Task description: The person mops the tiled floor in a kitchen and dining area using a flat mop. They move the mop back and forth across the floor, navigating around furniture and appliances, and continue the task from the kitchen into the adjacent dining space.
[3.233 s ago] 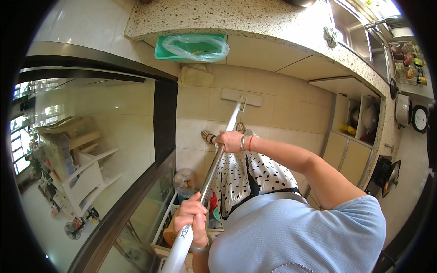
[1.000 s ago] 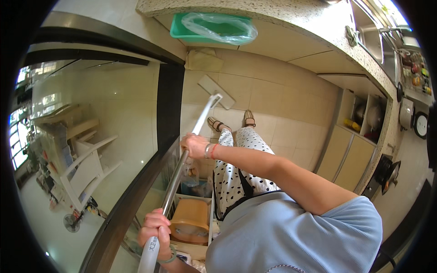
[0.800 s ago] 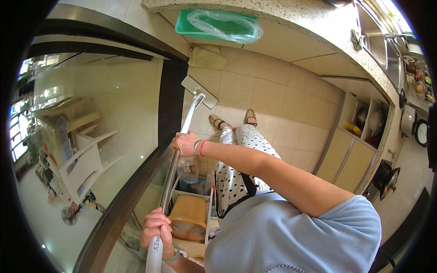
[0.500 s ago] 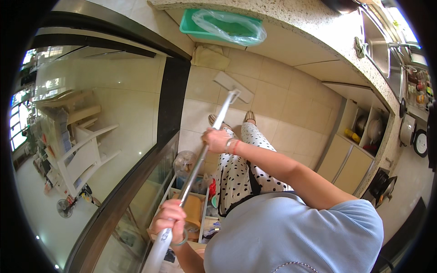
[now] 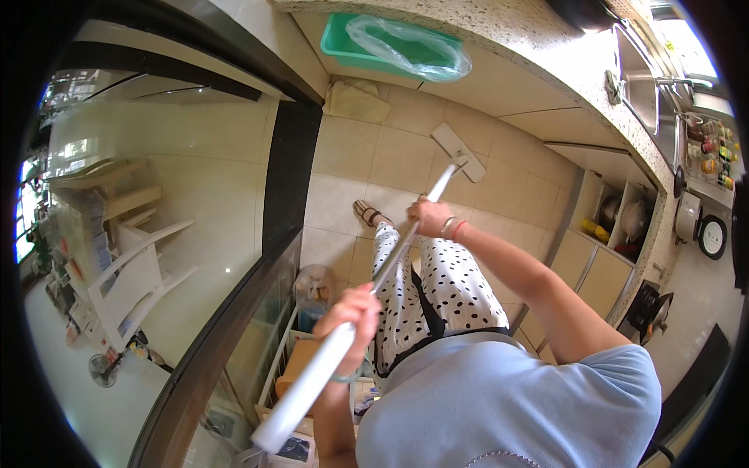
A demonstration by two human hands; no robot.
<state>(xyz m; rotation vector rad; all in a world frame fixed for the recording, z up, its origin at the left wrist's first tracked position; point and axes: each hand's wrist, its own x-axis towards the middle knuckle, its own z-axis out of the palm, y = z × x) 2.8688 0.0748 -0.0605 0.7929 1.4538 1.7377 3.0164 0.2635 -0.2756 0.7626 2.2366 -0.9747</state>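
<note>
right hand [image 5: 430, 217] and left hand [image 5: 349, 310] grip the mop handle [image 5: 392, 262], the blurred left seemingly wrapped around it, and the mop head [image 5: 459, 152] has swung right from the door frame [image 5: 289, 171], so floor tiles [image 5: 505, 178] nearer the cabinets [image 5: 607, 282] lie under it.

- From my end I see a floor [image 5: 398, 162] of beige square tiles with thin joints.
- I have the flat, pale mop head [image 5: 456, 148] resting on it at a slant.
- I make out a pale cloth [image 5: 357, 101] lying on it, well apart from the mop head.
- I can see one striped sandal [image 5: 368, 212] planted on it.
</note>
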